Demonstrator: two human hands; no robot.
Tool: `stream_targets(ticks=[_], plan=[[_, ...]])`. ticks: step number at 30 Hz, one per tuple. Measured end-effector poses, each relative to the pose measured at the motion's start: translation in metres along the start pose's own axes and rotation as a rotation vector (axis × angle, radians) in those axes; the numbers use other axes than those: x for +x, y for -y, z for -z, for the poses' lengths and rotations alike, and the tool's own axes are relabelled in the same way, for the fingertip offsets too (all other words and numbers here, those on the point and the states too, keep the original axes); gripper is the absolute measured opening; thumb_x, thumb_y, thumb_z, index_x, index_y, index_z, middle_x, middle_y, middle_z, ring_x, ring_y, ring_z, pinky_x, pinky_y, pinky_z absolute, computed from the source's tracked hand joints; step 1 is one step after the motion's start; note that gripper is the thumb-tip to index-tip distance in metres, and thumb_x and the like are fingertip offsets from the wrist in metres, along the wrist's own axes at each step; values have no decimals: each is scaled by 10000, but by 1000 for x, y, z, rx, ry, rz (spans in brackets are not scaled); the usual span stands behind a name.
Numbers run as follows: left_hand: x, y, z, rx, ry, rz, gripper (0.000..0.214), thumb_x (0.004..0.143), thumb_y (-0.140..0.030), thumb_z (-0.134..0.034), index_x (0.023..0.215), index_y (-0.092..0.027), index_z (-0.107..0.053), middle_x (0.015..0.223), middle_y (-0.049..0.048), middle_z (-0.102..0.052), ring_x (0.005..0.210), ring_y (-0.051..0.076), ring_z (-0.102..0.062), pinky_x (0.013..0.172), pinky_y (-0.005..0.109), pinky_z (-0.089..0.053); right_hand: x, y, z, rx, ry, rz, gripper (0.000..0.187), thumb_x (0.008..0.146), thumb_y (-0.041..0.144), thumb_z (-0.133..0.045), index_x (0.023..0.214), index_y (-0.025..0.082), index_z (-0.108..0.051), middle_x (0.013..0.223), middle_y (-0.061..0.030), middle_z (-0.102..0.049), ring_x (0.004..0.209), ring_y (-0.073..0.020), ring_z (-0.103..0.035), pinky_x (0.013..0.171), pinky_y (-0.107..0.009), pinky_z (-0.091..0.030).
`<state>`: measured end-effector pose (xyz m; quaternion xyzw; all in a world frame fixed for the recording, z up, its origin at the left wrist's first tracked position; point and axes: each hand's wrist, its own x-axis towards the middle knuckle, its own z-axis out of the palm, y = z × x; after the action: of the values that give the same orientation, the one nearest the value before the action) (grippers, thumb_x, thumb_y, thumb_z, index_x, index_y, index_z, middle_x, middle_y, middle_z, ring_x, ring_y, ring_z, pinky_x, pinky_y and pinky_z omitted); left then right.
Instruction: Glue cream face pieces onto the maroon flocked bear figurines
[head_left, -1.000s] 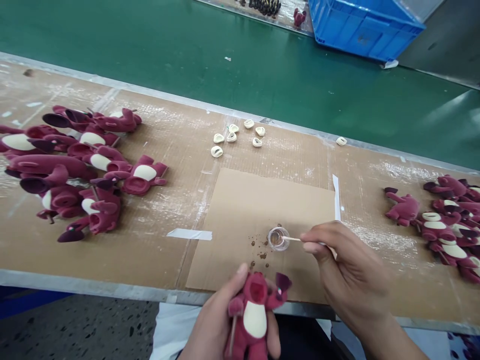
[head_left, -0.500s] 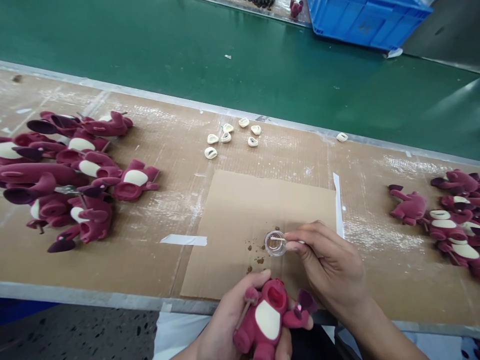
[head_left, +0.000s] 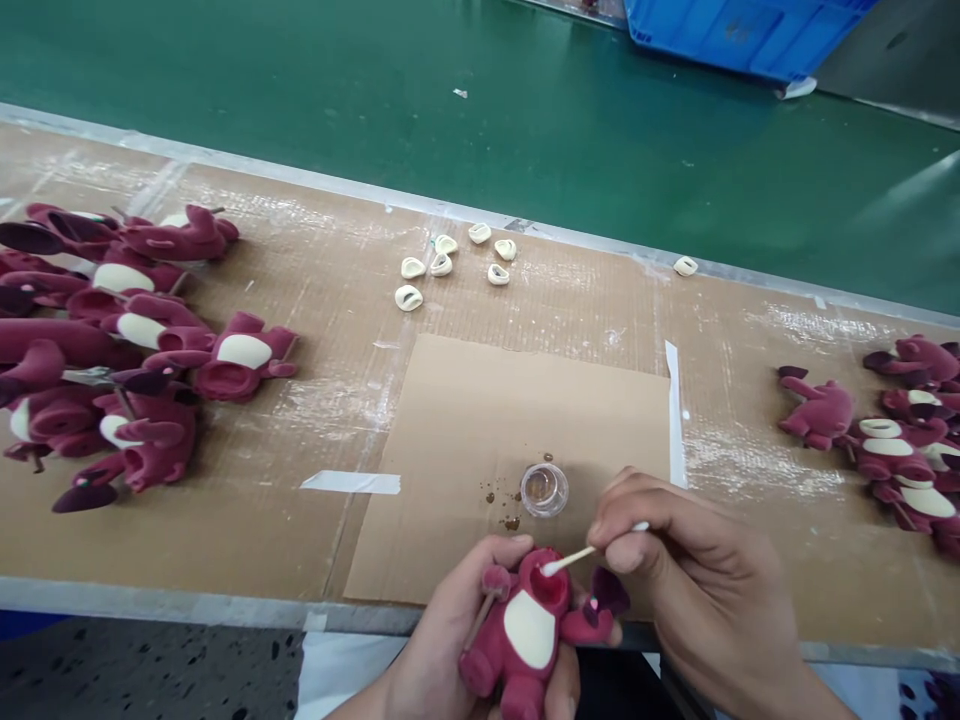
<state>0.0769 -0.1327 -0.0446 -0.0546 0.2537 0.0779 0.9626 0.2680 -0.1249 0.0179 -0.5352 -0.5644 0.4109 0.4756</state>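
Gripping a plush bear low over the cardboard in the left hand, right-hand fingers pinching a swab at its open mouth (small cup just beyond); piled bears wait both sides, cream pieces lie loose.

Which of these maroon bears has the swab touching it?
The bear in the left hand: the swab in the right hand reaches its red hollow. The other bears lie on the table, in groups to either side.
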Motion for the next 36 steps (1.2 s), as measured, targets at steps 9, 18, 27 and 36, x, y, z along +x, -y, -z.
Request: stream_targets(ticks=[9,18,27,36], plan=[[-6,-4,-13,22,-61,1,606,789,-727,-591,732,-143,-739,548,101,-724,391,132,-512,441,256,-292,0,4,-7,44,46,-15,129,956,127,-696,881,205,-766,751,21,-723,693,-99,-668,627,-206,-556],[-14,-3,-22,23,-127,-77,552,872,-645,-592,825,-126,-773,539,88,-702,392,122,-490,439,235,-295,-2,7,-4,-22,56,72,93,971,140,-701,920,179,-768,748,12,-734,704,-111,-681,678,-246,-574],[-19,-2,-25,33,-112,-168,564,855,-629,-640,804,-89,-795,642,104,-745,469,119,-555,498,212,-379,-6,15,-3,-55,82,89,115,958,95,-687,948,195,-742,774,19,-728,710,-118,-681,680,-252,-584],[-44,-16,-15,-46,-254,-151,459,923,-413,-672,834,15,-814,792,194,-806,561,129,-623,551,178,-457,30,0,1,-524,69,273,111,1012,303,-688,950,220,-728,820,10,-737,743,-131,-683,653,-241,-524]])
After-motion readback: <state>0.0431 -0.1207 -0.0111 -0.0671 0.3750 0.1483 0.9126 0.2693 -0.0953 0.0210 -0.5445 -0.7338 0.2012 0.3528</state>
